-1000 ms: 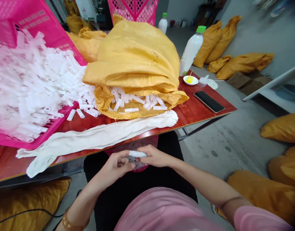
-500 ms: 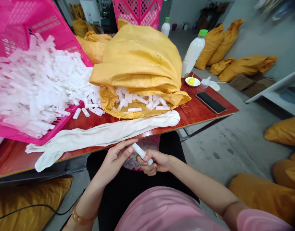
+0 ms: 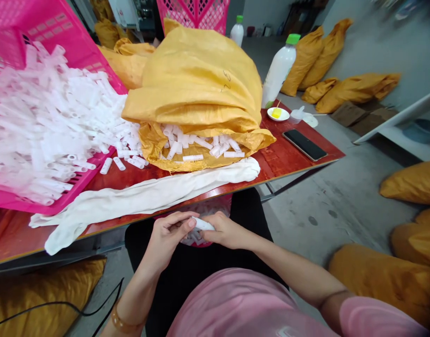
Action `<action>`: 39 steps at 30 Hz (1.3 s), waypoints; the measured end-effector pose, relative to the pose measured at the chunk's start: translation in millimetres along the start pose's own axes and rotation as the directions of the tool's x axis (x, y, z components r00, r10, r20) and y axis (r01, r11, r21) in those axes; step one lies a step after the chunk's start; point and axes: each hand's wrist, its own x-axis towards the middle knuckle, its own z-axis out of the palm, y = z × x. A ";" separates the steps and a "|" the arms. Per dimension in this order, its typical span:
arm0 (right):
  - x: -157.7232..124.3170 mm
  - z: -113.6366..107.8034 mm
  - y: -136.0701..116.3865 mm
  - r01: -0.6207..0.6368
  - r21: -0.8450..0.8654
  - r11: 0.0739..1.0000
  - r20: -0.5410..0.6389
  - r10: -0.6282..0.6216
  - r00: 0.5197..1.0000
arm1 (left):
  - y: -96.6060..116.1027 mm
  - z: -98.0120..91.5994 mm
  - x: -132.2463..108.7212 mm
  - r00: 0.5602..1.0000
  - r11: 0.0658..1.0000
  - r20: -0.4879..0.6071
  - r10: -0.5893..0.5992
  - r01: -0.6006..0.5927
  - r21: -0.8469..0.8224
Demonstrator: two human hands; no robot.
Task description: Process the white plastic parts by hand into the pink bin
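A short white plastic tube [image 3: 203, 224] is held nearly level over my lap, between my two hands. My left hand [image 3: 171, 234] has thumb and fingers closed at its left end. My right hand [image 3: 227, 230] grips the other end, with part of the tube hidden behind the fingers. Under my hands, partly hidden by the table edge, a pink container [image 3: 225, 203] holds more white tubes. A large heap of such tubes [image 3: 70, 117] spills from a tipped pink basket [image 3: 84, 185]. More tubes lie in the mouth of a yellow sack [image 3: 200, 84].
A white cloth sleeve [image 3: 148, 192] lies along the front edge of the red table [image 3: 278, 164]. To the right are a phone [image 3: 304, 144], a small dish [image 3: 278, 114] and a green-capped bottle [image 3: 280, 70]. Filled sacks [image 3: 372, 276] stand on the floor. A black cable [image 3: 60, 302] runs at lower left.
The tube has turned from a steep slant to nearly level. My right hand has rolled over and risen slightly, and my left hand now closes on the tube's left end. The view has shifted slightly.
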 end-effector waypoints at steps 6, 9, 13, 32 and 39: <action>5.1 -9.7 -2.1 -0.043 -0.073 0.996 0.137 0.052 0.989 | 23.6 -14.0 2.6 0.948 0.893 -0.021 0.317 -0.291 0.343; 6.2 -4.6 -4.1 0.044 -0.084 0.996 0.132 -0.032 0.991 | 26.7 -1.6 -2.0 0.904 0.850 0.023 0.426 -0.409 0.330; 2.3 -0.7 0.5 0.044 -0.216 0.975 0.077 -0.028 0.997 | 26.2 4.1 -5.6 0.926 0.850 0.108 0.363 -0.376 0.370; 6.1 7.1 -15.7 -0.020 -0.918 0.395 -0.140 -0.277 0.951 | 5.4 -6.2 -24.4 0.883 0.787 -0.070 0.464 -0.375 0.490; 7.2 5.0 -13.5 -0.017 -0.953 0.302 -0.147 -0.412 0.899 | 7.1 8.3 -33.2 0.916 0.791 0.062 0.397 -0.376 0.482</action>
